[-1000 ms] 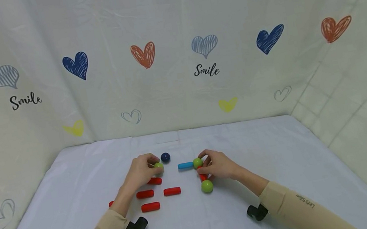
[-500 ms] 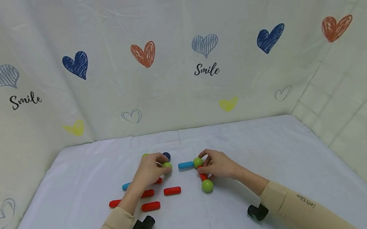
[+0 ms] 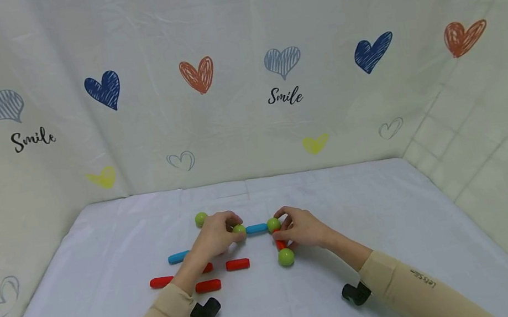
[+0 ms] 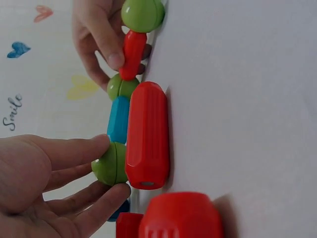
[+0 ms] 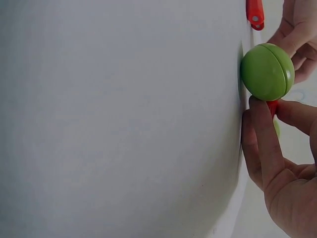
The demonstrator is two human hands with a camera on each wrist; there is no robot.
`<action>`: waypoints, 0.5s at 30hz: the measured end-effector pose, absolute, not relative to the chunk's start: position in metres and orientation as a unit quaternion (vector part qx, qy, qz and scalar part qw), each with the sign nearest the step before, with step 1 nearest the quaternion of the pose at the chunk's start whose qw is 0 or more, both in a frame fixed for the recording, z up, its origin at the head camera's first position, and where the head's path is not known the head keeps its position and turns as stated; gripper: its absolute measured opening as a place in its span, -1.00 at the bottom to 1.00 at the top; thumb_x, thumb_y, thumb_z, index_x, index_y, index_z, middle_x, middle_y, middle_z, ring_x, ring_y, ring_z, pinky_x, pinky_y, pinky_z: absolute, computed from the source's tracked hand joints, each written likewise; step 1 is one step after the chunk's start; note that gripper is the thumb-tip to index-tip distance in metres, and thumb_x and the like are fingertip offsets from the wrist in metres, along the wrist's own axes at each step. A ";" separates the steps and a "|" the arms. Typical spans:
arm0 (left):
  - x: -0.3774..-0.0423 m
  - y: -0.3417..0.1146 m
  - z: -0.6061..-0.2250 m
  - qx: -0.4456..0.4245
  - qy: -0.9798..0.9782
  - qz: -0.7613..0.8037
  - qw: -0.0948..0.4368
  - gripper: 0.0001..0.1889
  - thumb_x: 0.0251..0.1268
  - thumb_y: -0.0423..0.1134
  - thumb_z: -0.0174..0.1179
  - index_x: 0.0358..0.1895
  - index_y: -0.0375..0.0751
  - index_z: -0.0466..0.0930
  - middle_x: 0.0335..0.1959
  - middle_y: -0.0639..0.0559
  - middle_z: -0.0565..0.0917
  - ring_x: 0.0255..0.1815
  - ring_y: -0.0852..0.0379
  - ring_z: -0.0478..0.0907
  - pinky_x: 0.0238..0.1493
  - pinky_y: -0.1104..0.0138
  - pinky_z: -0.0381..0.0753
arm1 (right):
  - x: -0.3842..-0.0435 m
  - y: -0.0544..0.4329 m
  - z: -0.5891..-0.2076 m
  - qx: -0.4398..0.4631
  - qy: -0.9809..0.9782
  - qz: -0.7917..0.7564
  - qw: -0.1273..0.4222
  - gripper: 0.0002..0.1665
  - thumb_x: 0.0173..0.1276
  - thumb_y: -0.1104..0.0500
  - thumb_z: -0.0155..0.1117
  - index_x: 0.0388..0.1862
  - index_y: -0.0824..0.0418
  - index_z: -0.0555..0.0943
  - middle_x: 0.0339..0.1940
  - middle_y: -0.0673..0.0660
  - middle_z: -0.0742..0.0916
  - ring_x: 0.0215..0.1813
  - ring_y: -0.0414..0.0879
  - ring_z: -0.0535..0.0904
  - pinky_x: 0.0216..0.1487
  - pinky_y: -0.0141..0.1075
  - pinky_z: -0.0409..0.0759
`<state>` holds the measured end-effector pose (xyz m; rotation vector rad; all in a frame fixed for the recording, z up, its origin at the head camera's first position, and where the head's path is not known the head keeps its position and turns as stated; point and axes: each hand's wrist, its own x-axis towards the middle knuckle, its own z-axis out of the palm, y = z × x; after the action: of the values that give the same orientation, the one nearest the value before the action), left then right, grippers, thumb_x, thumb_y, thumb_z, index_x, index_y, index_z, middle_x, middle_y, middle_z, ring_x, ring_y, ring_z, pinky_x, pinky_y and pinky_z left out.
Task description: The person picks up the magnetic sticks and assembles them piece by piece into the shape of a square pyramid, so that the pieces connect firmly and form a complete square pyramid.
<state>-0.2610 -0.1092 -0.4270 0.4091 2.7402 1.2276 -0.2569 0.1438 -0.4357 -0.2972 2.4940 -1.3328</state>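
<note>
My left hand (image 3: 216, 234) pinches a green ball (image 4: 110, 163) between thumb and fingers. That ball meets the left end of a blue rod (image 3: 257, 228), whose other end joins a second green ball (image 3: 273, 225). From this corner a red rod (image 4: 132, 55) runs toward me to a third green ball (image 3: 286, 257). My right hand (image 3: 303, 227) holds the red rod with thumb and fingertips. In the right wrist view the nearest green ball (image 5: 267, 72) hides most of that rod.
Left of the joined pieces lie loose red rods (image 3: 237, 264), a blue rod (image 3: 178, 257) and a green ball (image 3: 201, 219). A dark blue ball (image 4: 119, 212) shows partly behind my left fingers in the left wrist view. A printed cloth wall (image 3: 239, 127) stands behind the table.
My left hand has carried its green ball rightward to the blue rod's left end. The loose green ball and blue rod have come into sight. My right hand has stayed in place.
</note>
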 end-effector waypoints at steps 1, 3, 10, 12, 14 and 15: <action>-0.261 -0.109 -0.427 0.135 0.903 0.404 0.055 -0.68 0.27 -0.27 0.46 0.05 -0.24 0.69 -0.19 0.02 0.70 -0.22 0.05 0.55 -0.20 0.25 0.65 | -0.257 0.144 -0.436 -0.103 0.867 -0.464 0.149 -0.43 0.37 0.19 0.47 0.28 0.29 0.48 -0.24 0.16 0.65 -0.34 -0.03 0.65 -0.31 -0.17 0.74; -0.262 -0.109 -0.428 0.138 0.903 0.403 0.054 -0.69 0.26 -0.27 0.46 0.04 -0.24 0.70 -0.19 0.01 0.70 -0.22 0.05 0.56 -0.19 0.24 0.66 | -0.257 0.144 -0.436 -0.102 0.867 -0.464 0.149 -0.43 0.37 0.18 0.47 0.28 0.29 0.48 -0.23 0.16 0.65 -0.34 -0.03 0.66 -0.31 -0.17 0.74; -0.266 -0.107 -0.432 0.150 0.905 0.394 0.052 -0.70 0.26 -0.30 0.47 0.03 -0.22 0.71 -0.24 0.06 0.68 -0.23 0.07 0.54 -0.17 0.24 0.65 | -0.256 0.144 -0.436 -0.095 0.871 -0.460 0.147 -0.43 0.37 0.17 0.47 0.27 0.28 0.48 -0.25 0.15 0.65 -0.35 -0.04 0.66 -0.31 -0.18 0.74; -0.267 -0.106 -0.432 0.155 0.906 0.390 0.052 -0.70 0.26 -0.30 0.46 0.03 -0.23 0.71 -0.25 0.07 0.67 -0.23 0.07 0.54 -0.17 0.24 0.64 | -0.255 0.145 -0.437 -0.091 0.871 -0.460 0.146 -0.43 0.37 0.17 0.47 0.27 0.28 0.48 -0.25 0.15 0.65 -0.35 -0.03 0.67 -0.31 -0.18 0.74; -0.268 -0.105 -0.433 0.158 0.907 0.387 0.051 -0.70 0.26 -0.31 0.46 0.03 -0.23 0.71 -0.26 0.08 0.66 -0.23 0.07 0.53 -0.18 0.25 0.64 | -0.256 0.146 -0.437 -0.088 0.871 -0.460 0.147 -0.43 0.37 0.16 0.47 0.27 0.28 0.48 -0.25 0.15 0.65 -0.35 -0.03 0.68 -0.30 -0.19 0.74; -0.268 -0.104 -0.433 0.159 0.907 0.387 0.051 -0.70 0.26 -0.31 0.46 0.03 -0.23 0.71 -0.26 0.08 0.66 -0.23 0.07 0.53 -0.18 0.25 0.64 | -0.256 0.146 -0.437 -0.087 0.872 -0.459 0.147 -0.43 0.37 0.16 0.47 0.27 0.28 0.48 -0.25 0.15 0.65 -0.35 -0.04 0.68 -0.30 -0.19 0.74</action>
<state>-0.2683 -0.1040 -0.4326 0.4836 2.7590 1.1778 -0.2556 0.1464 -0.4374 -0.2500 2.5086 -1.3211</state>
